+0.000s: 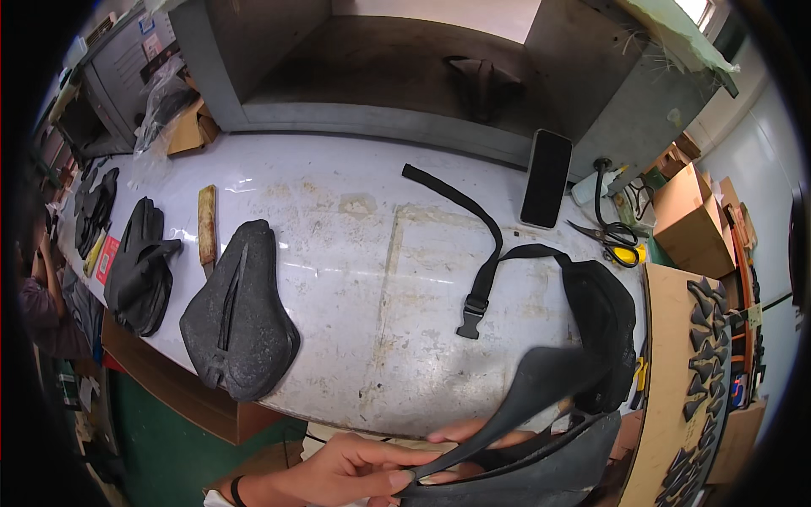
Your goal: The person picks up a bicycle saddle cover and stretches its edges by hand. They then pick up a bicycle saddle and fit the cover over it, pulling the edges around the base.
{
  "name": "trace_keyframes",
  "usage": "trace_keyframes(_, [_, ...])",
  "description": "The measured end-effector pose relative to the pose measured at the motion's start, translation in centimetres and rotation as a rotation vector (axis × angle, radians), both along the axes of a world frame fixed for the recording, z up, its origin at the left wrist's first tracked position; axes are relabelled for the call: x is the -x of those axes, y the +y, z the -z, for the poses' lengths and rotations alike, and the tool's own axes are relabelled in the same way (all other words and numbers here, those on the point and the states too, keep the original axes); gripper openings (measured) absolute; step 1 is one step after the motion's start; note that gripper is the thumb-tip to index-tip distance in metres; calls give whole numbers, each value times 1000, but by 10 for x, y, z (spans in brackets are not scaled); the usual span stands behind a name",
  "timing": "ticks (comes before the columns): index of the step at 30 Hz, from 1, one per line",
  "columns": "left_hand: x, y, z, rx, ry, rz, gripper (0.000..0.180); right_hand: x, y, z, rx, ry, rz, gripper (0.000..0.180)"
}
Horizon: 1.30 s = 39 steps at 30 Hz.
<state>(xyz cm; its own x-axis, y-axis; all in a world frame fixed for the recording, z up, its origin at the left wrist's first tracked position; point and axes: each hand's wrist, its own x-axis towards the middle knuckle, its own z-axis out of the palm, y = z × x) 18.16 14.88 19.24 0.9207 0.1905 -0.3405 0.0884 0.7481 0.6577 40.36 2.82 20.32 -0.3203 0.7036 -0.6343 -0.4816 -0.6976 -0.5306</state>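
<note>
A: Where are the person's hands?

B: Both sit at the bottom edge of the frame, a little right of centre. The left hand (pixel 351 469) comes in from the lower left with the wrist nearly level, a dark band round it. Its fingers are stretched forward and pressed together, thumb on top, pinching the near end of a black moulded piece (pixel 541 384).

A: And the right hand?

B: Only its fingertips (pixel 460 433) show, poking out from beneath the piece just beyond the left thumb. They lie flat along its underside, touching it. Whether that hand is curled closed round it cannot be told, since the rest is hidden.

A: How does the piece lie?

B: It rises from the hands toward the right, thin at the near end and widening into a curved flap in the lower right of the frame, blurred there. Under it, at the very bottom edge, lies a black saddle shell (pixel 541 473), against the left fingertips.

A: What is on the table?

B: The white worktop (pixel 338 245) fills the middle. A black saddle cover (pixel 239 313) lies at centre left, a second dark pile (pixel 139 266) further left, and a wooden-handled tool (pixel 207 224) between them. A black strap with a buckle (pixel 473 253) runs down the centre to a black pouch (pixel 604 317) on the right, just behind the raised piece. A phone (pixel 547 177) leans at upper right, and scissors (pixel 612 237) lie beside it.
</note>
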Motion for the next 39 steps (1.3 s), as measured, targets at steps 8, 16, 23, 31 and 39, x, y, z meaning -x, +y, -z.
trace_keyframes(8, [-3, -9, -6, -315, -52, -51, 34, -2, -1, 120, -92, 429, -344, 57])
trace_keyframes(16, [2, 3, 25, -585, -115, -81, 28, 72, -6, 16, -32, -550, 654, 40])
trace_keyframes(23, [-31, 0, 5, -20, -56, -381, 79, 84, 6, 33, -87, -477, 537, 39])
trace_keyframes(31, [-36, -10, 39, -25, -48, -360, 70, 81, 5, 58, -102, -454, 481, 37])
trace_keyframes(39, [-46, -25, 44, -4, -181, -447, 62, 73, -8, 78, -97, -454, 472, 36])
